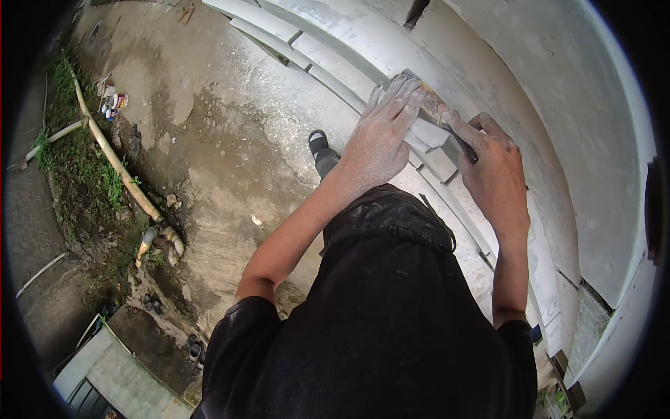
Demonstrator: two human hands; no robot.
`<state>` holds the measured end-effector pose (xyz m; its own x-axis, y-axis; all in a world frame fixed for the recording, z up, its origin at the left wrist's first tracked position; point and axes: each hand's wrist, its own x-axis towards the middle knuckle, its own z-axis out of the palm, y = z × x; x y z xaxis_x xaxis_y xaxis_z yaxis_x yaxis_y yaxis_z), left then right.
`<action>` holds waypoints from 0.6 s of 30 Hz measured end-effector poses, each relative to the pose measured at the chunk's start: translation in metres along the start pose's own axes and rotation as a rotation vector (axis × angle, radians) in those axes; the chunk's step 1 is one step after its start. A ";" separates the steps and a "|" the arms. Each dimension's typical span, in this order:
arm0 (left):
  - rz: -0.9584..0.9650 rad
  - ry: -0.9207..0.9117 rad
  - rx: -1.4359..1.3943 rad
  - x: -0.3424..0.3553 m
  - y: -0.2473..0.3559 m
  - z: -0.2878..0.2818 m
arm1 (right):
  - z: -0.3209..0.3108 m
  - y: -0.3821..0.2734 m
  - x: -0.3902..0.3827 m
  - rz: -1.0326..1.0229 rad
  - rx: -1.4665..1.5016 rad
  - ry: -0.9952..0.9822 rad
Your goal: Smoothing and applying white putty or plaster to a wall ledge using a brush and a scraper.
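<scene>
My right hand is closed round the black handle of a flat tool that looks like a scraper. The tool's front part shows reddish-brown and yellowish between my two hands. White dust covers my left hand, whose fingers stretch forward, lying against the tool's far end. My left fingertips partly hide that end. Both hands are over a white, stepped ledge that runs along a wall. Just below the tool, a pale block-like section of the ledge juts out.
A smooth grey-white wall rises on the right. Wet, white-spattered concrete ground spreads to the left, where my sandaled foot shows. Farther left are a long pipe, plants, and small containers. A pale roof-like slab is at lower left.
</scene>
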<state>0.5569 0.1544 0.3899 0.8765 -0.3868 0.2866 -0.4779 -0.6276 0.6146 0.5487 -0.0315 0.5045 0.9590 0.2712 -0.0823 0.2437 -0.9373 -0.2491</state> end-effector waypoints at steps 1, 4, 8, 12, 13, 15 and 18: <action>0.033 -0.038 0.012 -0.001 0.000 -0.002 | -0.004 0.002 -0.004 0.051 0.063 -0.052; 0.049 -0.048 -0.038 -0.005 0.008 0.002 | -0.005 0.001 -0.002 0.086 0.096 -0.074; 0.019 0.002 0.018 0.004 -0.003 -0.006 | -0.002 0.001 0.006 0.001 0.118 -0.004; 0.083 -0.082 -0.017 0.004 0.005 -0.007 | -0.015 0.010 0.003 0.133 0.213 -0.149; 0.050 -0.046 0.010 0.008 0.001 -0.008 | -0.008 0.010 0.011 0.078 0.179 -0.102; 0.003 -0.025 0.002 0.007 0.002 -0.014 | -0.006 0.008 0.007 0.028 0.149 -0.056; 0.057 -0.085 0.033 0.002 0.004 -0.009 | -0.007 0.005 0.006 0.064 0.219 -0.064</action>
<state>0.5568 0.1574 0.3994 0.8406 -0.4776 0.2555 -0.5293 -0.6244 0.5744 0.5565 -0.0365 0.5095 0.9585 0.2329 -0.1642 0.1389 -0.8850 -0.4444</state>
